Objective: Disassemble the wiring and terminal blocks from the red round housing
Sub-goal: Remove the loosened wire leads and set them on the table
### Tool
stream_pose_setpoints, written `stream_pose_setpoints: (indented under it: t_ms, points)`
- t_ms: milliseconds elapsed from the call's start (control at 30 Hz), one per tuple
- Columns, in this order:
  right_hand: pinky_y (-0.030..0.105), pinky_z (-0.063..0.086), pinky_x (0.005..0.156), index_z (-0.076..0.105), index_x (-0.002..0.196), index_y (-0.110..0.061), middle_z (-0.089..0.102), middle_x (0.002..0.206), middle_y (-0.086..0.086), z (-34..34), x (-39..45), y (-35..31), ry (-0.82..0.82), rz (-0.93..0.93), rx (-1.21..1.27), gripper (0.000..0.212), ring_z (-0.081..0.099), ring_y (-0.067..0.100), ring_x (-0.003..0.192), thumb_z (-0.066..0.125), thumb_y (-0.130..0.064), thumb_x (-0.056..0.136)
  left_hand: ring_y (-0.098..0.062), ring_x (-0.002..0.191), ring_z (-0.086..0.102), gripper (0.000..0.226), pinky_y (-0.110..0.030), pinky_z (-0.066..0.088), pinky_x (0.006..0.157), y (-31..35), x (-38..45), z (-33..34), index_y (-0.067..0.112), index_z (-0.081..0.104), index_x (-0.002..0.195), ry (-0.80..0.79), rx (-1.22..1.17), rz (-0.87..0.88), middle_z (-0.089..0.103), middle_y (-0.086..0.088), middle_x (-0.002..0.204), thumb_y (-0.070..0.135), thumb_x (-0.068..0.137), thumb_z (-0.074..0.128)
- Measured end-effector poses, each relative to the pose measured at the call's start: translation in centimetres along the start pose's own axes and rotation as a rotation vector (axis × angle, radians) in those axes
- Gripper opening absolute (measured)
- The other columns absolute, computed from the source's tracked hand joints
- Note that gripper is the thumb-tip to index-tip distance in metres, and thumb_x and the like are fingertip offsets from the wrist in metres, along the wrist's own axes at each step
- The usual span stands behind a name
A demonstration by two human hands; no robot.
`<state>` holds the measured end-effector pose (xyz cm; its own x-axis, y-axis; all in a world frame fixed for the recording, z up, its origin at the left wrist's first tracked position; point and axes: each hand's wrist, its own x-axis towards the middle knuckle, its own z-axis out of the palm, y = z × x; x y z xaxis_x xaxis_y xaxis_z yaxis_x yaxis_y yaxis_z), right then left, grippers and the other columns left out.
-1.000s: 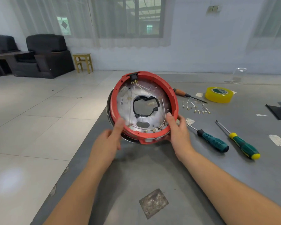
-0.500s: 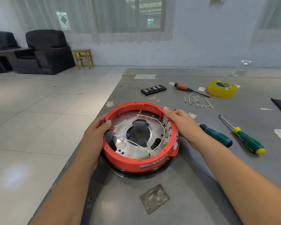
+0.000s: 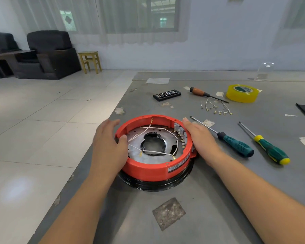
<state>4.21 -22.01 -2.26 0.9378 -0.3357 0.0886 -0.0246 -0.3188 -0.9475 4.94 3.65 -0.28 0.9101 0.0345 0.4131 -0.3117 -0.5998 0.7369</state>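
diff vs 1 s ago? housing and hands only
The red housing, held up tilted a second ago, now lies flat on the table. Left hand and right hand have loosened, fingers straight beside the rim. Wires remain inside; screwdrivers unmoved.

Left hand (image 3: 109, 143), right hand (image 3: 199, 138): hands flat, fingers extended.

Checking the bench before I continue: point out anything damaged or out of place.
The black material round the central hole of the red housing looks torn and jagged. Loose white wires cross its metal plate. Detached wires lie scattered by the yellow tape.
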Motion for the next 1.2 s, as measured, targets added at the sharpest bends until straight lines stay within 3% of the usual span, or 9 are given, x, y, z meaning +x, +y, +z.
stream_pose_setpoints:
  t_ms: [100,200,267,400,567,767,867,967,1200]
  points:
    - [0.030,0.042,0.065,0.071,0.067,-0.044,0.064,0.055,-0.005,0.1,0.0,0.5,0.046,-0.010,0.028,0.049,0.061,0.002,0.049,0.040,-0.068,0.096,0.006,0.104,0.059,0.025,0.003,0.032,0.089,2.1,0.9,-0.8,0.025,0.076,0.114,-0.260,0.052,0.347,0.069,0.022,0.109,0.009,0.095,0.070]
    - [0.030,0.043,0.063,0.073,0.079,-0.040,0.066,0.058,-0.004,0.2,0.1,0.8,0.046,-0.028,0.041,0.051,0.063,0.004,0.051,0.037,-0.076,0.088,0.003,0.098,0.066,0.020,-0.012,0.048,0.087,4.3,1.4,0.3,0.032,0.076,0.115,-0.720,0.162,0.378,0.075,0.017,0.101,0.028,0.096,0.073]
    - [0.030,0.045,0.062,0.071,0.082,-0.030,0.064,0.059,-0.002,0.1,0.1,1.0,0.054,-0.049,0.038,0.059,0.062,0.007,0.053,0.038,-0.079,0.084,0.000,0.098,0.065,0.022,-0.023,0.052,0.090,5.2,1.8,1.2,0.034,0.076,0.119,-0.814,0.319,0.397,0.075,0.014,0.104,0.035,0.098,0.072]
    - [0.015,0.044,0.051,0.070,0.081,-0.024,0.064,0.059,0.002,0.0,0.0,1.4,0.048,-0.098,0.042,0.057,0.063,0.010,0.054,0.041,-0.072,0.091,0.001,0.097,0.065,0.014,-0.027,0.051,0.091,4.6,2.0,2.0,0.033,0.080,0.107,-0.734,0.232,0.412,0.076,0.014,0.104,0.026,0.100,0.069]
    - [0.009,0.042,0.049,0.070,0.078,-0.030,0.066,0.058,-0.003,0.1,0.1,1.2,0.031,-0.099,0.038,0.048,0.064,0.004,0.052,0.042,-0.062,0.100,0.006,0.099,0.057,0.023,-0.007,0.039,0.083,3.0,1.6,2.0,0.028,0.074,0.105,-0.494,-0.016,0.470,0.063,0.020,0.099,0.012,0.105,0.058]
    - [0.010,0.045,0.074,0.059,0.122,-0.036,0.065,0.109,-0.022,0.0,0.1,0.8,0.124,-0.129,0.008,0.030,0.061,-0.015,0.094,0.058,-0.054,0.097,-0.026,0.075,0.055,0.017,-0.040,0.048,0.073,2.8,1.0,1.4,0.035,0.059,0.092,-0.357,-0.351,0.343,0.061,0.009,0.081,0.026,0.098,0.046]
    - [0.017,0.047,0.071,0.065,0.094,-0.033,0.068,0.090,-0.016,-0.3,-0.4,-0.7,0.261,-0.267,-0.046,0.024,0.063,-0.002,0.086,0.059,-0.057,0.094,-0.021,0.072,0.054,0.017,-0.037,0.047,0.071,2.9,0.8,1.2,0.036,0.057,0.093,-0.357,-0.346,0.364,0.058,0.016,0.076,0.024,0.098,0.047]
    - [0.023,0.052,0.076,0.074,0.074,-0.022,0.074,0.077,-0.006,-0.2,-1.3,-2.2,0.117,-0.349,0.049,0.054,0.070,0.009,0.078,0.045,-0.064,0.095,-0.015,0.072,0.055,0.019,-0.022,0.044,0.065,2.9,0.6,1.3,0.035,0.059,0.095,-0.362,-0.280,0.423,0.060,0.015,0.084,0.020,0.098,0.048]
    - [0.025,0.053,0.080,0.077,0.096,-0.019,0.078,0.085,0.001,1.2,-1.9,-4.5,-0.079,-0.245,0.234,0.034,0.073,0.013,0.084,0.059,-0.047,0.099,-0.011,0.088,0.063,0.019,-0.030,0.050,0.077,2.5,0.7,1.4,0.030,0.069,0.106,-0.443,-0.067,0.575,0.067,0.014,0.094,0.022,0.099,0.054]
